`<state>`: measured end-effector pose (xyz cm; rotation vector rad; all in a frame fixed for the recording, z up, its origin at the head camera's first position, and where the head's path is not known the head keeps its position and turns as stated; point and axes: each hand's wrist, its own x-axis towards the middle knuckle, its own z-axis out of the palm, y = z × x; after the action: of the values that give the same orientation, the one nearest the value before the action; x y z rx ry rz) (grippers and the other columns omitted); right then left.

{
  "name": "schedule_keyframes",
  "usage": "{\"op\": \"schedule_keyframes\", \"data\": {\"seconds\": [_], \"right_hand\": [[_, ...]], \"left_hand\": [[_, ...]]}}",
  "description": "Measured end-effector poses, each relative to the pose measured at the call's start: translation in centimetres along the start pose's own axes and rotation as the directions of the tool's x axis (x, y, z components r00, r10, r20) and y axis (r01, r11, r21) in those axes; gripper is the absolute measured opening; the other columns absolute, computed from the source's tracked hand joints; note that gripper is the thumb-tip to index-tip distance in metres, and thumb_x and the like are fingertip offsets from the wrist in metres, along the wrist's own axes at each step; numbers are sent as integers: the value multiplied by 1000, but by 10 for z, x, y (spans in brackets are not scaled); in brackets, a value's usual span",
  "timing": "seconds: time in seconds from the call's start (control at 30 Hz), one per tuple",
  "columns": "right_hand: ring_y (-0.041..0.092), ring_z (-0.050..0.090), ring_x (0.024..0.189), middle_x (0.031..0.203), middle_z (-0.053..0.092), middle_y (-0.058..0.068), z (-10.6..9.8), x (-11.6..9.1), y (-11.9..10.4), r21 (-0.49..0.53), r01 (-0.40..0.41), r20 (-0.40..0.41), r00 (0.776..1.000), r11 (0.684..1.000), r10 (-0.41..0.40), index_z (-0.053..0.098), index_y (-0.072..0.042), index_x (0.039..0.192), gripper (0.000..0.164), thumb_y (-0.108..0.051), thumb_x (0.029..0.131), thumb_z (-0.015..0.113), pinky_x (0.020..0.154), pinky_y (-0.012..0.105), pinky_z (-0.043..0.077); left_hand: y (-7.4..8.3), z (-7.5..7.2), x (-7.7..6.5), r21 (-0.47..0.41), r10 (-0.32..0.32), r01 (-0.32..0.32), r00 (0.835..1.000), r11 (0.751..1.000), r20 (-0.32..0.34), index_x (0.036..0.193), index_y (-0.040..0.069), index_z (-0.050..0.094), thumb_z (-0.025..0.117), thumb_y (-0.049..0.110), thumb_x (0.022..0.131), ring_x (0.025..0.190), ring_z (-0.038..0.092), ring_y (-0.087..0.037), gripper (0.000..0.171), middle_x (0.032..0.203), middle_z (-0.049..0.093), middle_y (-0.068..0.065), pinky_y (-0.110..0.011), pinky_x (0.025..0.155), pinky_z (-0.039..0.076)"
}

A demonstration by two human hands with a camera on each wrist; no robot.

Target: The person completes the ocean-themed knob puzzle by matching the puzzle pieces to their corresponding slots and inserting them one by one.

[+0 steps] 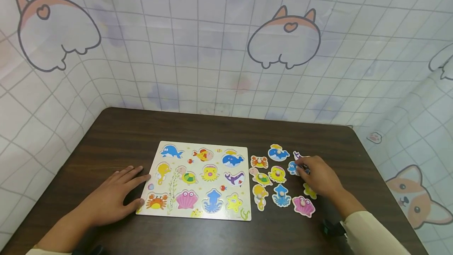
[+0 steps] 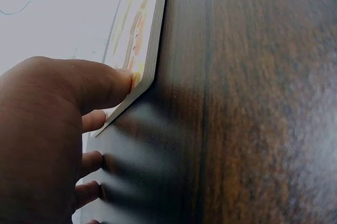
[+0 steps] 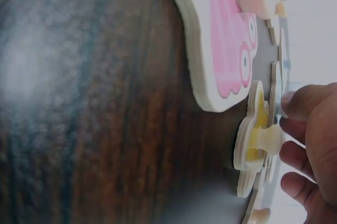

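Observation:
My left hand (image 1: 115,192) rests with spread fingers at the left edge of a pale puzzle board (image 1: 194,183) printed with sea animals. In the left wrist view, its thumb (image 2: 113,84) lies on the board's corner. My right hand (image 1: 320,176) pinches a blue whale puzzle piece (image 1: 292,168) between thumb and fingertips, hiding part of it. A purple piece (image 1: 298,155) shows just behind those fingers. Under the right hand lies a yellow starfish piece (image 1: 310,191), its knob near the fingers in the right wrist view.
Between board and right hand lie several knobbed pieces: a crab (image 1: 259,162), a turtle (image 1: 261,178), a yellow octopus (image 1: 277,174), a seahorse (image 1: 260,197), a squid (image 1: 281,196) and a blue whale with a yellow top (image 1: 278,153). A pink shell piece (image 1: 303,206) lies nearer the front of the dark table (image 1: 198,239).

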<state>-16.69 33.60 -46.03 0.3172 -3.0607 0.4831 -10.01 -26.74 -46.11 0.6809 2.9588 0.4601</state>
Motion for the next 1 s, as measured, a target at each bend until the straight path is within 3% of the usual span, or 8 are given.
{"op": "schedule_keyframes", "data": {"seconds": [0.6,1.0], "right_hand": [[32,60,103,109,69,12,-3,1,-2,-9,19,-60,998,1000,-20,77,-13,106,14,-20,94,76,81,57,55],[29,60,105,105,71,4,-12,4,-20,-18,95,-114,989,995,-96,79,-16,101,10,-20,92,78,78,53,57]], "left_hand": [[-1,2,-1,0,11,-11,1000,1000,-12,151,22,53,67,53,95,146,32,-45,65,160,39,-15,-68,113,26],[-1,1,0,2,10,-10,1000,1000,-5,151,22,52,67,53,95,146,32,-45,65,160,39,-16,-68,113,26]]}}
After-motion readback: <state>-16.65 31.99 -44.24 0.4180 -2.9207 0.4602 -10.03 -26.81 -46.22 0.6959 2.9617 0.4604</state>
